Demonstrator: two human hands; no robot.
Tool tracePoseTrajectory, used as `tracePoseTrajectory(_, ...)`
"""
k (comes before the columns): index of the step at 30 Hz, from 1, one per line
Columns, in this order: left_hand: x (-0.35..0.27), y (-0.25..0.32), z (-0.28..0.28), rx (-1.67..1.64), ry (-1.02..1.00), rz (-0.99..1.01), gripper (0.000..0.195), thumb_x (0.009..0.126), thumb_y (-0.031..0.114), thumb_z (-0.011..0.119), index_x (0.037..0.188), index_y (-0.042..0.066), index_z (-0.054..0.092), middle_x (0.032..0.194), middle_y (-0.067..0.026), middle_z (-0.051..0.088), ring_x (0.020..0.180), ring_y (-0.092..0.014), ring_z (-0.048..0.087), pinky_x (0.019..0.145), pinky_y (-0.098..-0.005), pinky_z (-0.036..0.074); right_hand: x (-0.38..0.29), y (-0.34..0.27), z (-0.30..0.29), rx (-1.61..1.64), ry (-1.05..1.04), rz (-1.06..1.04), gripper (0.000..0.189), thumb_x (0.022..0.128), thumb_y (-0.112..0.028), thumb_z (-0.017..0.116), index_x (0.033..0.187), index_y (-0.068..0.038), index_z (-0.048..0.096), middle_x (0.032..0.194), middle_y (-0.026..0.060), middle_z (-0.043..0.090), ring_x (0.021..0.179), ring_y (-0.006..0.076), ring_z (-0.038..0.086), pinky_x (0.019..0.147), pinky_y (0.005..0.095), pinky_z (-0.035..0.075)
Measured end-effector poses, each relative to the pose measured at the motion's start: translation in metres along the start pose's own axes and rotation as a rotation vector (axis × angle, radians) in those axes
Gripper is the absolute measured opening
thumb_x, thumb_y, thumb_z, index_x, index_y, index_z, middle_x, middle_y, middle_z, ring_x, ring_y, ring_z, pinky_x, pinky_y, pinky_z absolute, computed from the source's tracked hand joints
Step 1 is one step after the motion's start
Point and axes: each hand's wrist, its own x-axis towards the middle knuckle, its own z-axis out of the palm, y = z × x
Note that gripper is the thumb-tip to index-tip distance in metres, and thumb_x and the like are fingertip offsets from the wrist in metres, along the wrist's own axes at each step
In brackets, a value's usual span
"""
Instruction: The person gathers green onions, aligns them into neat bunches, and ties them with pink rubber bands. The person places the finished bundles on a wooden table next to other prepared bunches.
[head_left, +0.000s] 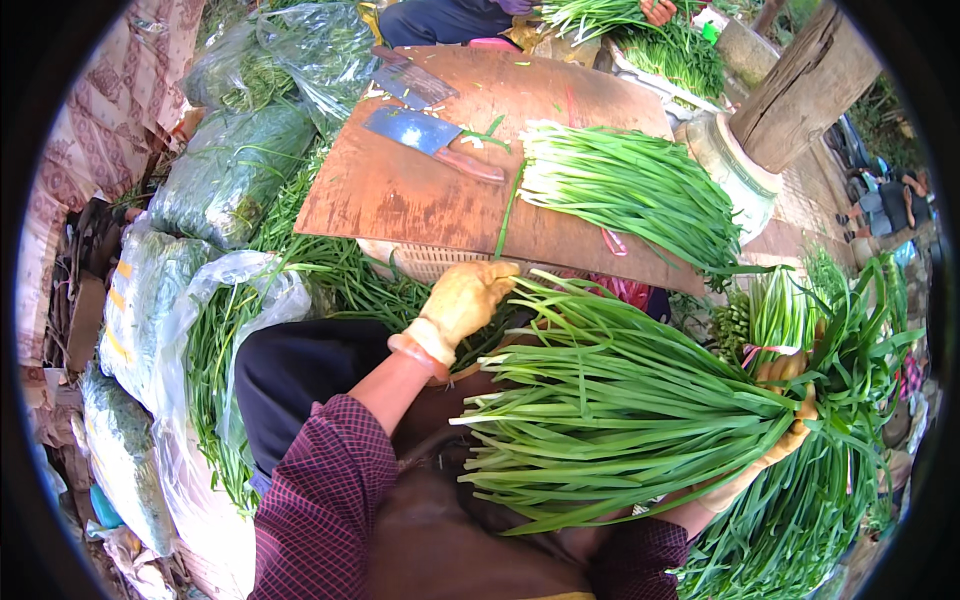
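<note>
My right hand (787, 405), in a yellowish glove, grips the leafy end of a big fanned bunch of garlic chives (630, 397), whose pale stem ends point left over my lap. My gloved left hand (472, 292) is just below the wooden board's near edge, its fingertips pinched at the end of a single green leaf (510, 214) that lies across the board (420, 195). On the board rests a trimmed pile of chives (630, 187), white ends left. Left of it lie a cleaver with a wooden handle (420, 135) and a second, darker cleaver (412, 79), among small cut bits.
Plastic bags stuffed with greens (232, 172) line the left side. A plastic basket (412, 259) sits under the board. A wooden post (806, 82) on a pale base stands right. More chives (772, 525) lie at lower right. Another person's hand (658, 10) holds chives beyond the board.
</note>
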Motion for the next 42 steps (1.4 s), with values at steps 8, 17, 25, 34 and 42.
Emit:
tracePoseTrajectory(8,-0.064,-0.054,-0.068,-0.49,0.354,-0.719,0.019,0.097,0.011,0.056,0.103,0.002,0.072,0.071,-0.0089,0.069,0.043,-0.01,0.051,0.041,-0.0246,0.042,0.004,-0.002,-0.018,-0.003,-0.108,0.056,0.052,0.087,-0.028,0.069,0.122,-0.006,0.038,0.081,-0.0017,0.041,0.071,0.0108,0.036,0.07,0.0282,0.03)
tracePoseTrajectory(17,-0.105,-0.047,-0.051,0.903,-0.664,-0.523,0.038,0.093,0.04,0.058,0.093,0.009,0.079,0.096,-0.0143,0.075,0.094,-0.032,0.073,0.081,-0.0445,0.058,0.005,0.001,-0.022,0.026,-0.175,0.004,0.076,0.085,-0.029,0.075,0.14,-0.005,0.029,0.084,-0.0021,0.042,0.074,0.0106,0.038,0.072,0.0284,0.031)
tracePoseTrajectory(25,-0.097,-0.05,-0.044,0.615,-0.44,-0.539,0.042,0.093,0.031,0.059,0.129,0.01,0.065,0.115,-0.018,0.072,0.103,-0.036,0.07,0.088,-0.0432,0.057,-0.001,0.004,-0.054,0.026,0.03,0.013,0.059,0.086,-0.035,0.07,0.131,-0.004,0.047,0.102,0.0009,0.045,0.087,0.0141,0.04,0.082,0.0325,0.031)
tracePoseTrajectory(34,-0.03,-0.023,0.03,-0.516,0.078,-0.63,0.037,0.095,0.016,0.067,0.124,-0.006,0.06,0.091,-0.0088,0.073,0.072,-0.016,0.065,0.062,-0.0282,0.054,0.021,0.011,-0.028,0.205,-0.455,0.032,0.044,0.088,-0.038,0.069,0.108,-0.01,0.042,0.098,0.0018,0.043,0.088,0.0144,0.038,0.079,0.0335,0.029)
tracePoseTrajectory(42,-0.122,-0.043,-0.021,0.851,-0.903,-0.429,0.032,0.083,0.017,0.07,0.114,0.013,0.072,0.107,-0.0135,0.074,0.1,-0.033,0.071,0.083,-0.0434,0.057,0.005,0.006,-0.013,0.171,-0.2,0.086,0.038,0.087,-0.033,0.075,0.095,-0.008,0.048,0.081,0.0005,0.045,0.072,0.0117,0.042,0.067,0.0289,0.038)
